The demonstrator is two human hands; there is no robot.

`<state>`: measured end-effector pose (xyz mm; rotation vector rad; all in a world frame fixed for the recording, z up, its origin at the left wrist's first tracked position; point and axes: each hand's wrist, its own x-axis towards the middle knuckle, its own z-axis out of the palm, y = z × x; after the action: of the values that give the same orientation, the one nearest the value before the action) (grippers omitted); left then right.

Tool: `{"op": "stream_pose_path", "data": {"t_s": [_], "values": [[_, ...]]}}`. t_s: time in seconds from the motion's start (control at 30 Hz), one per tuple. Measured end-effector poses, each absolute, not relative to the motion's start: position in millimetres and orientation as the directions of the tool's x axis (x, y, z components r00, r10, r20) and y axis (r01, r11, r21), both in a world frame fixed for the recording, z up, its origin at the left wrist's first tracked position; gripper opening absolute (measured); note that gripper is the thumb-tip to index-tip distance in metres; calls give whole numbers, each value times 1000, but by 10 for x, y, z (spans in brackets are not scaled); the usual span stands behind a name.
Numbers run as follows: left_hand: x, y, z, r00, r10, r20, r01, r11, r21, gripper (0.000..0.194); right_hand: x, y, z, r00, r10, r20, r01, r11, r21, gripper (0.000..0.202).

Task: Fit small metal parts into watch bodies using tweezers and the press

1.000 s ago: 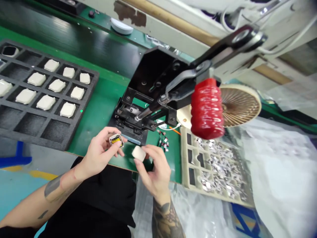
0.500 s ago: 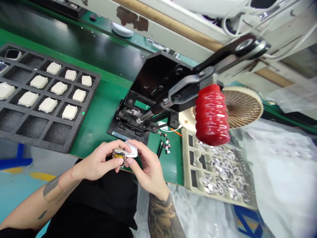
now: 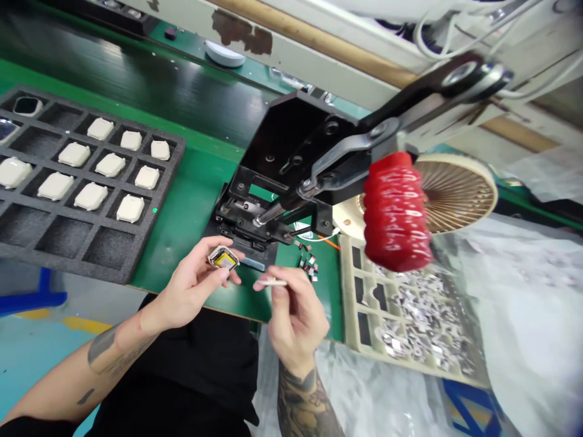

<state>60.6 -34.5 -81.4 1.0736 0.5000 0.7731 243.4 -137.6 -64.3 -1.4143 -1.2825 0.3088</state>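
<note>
Over the green worktop point(image 3: 191, 200), the left hand point(image 3: 194, 282) pinches an open watch case point(image 3: 223, 257), left of the thin pale cover point(image 3: 277, 283) pinched in the right hand point(image 3: 298, 315), rim-only grips being safest for exposed insides.

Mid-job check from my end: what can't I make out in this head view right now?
- Open case, head view: underside faces away; the left grip covers part of its rim.
- Pale piece, head view: broad faces unreadable; nearly edge-on, partly covered by the right grip.
- Grey tray, head view: left end cut off by the picture edge.
- Silvery pieces, head view: too small and blurred to count; some sit behind the red handle.
</note>
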Motion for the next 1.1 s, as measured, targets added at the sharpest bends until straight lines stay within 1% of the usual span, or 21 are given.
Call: {"op": "stream_pose_path", "data": {"t_s": [0.07,0.1,0.17,0.23,0.4,0.5,0.6,0.67,0.77,0.93,1.0,1.1], "values": [[591,-336,-809,661,750,6,-301,258,918,46,2333,-1353,-676,422,812,403,412,224,-883,40],[584,-335,-807,668,744,1,-293,262,919,47,2290,-1338,-683,418,821,388,373,234,-898,39],[579,-342,-804,664,747,-15,-275,263,925,44,2216,-1310,-679,351,849,396,338,279,-899,32],[584,-359,-805,646,763,-30,-254,252,934,43,2147,-1298,-660,290,862,416,356,307,-883,32],[604,-388,-818,586,810,-19,-248,202,947,44,1999,-1338,-651,268,850,453,376,341,-862,44],[605,-384,-814,579,815,4,-253,175,952,47,2014,-1358,-670,196,843,501,463,371,-805,54],[604,-385,-802,587,809,-31,-238,209,948,44,2118,-1327,-674,240,803,545,550,350,-758,60],[602,-392,-802,601,797,-60,-226,242,944,45,2199,-1274,-663,252,789,560,578,341,-742,60],[591,-400,-816,621,780,-77,-208,258,944,48,2276,-1174,-647,182,811,556,627,340,-701,54],[553,-379,-824,635,772,4,-235,188,954,50,2272,-1104,-683,121,831,542,686,325,-651,49],[550,-366,-815,634,773,31,-267,180,947,44,2260,-1128,-702,127,831,542,689,320,-651,46],[558,-357,-796,603,797,41,-312,188,931,27,2254,-1170,-700,214,826,521,643,283,-712,45]]}}
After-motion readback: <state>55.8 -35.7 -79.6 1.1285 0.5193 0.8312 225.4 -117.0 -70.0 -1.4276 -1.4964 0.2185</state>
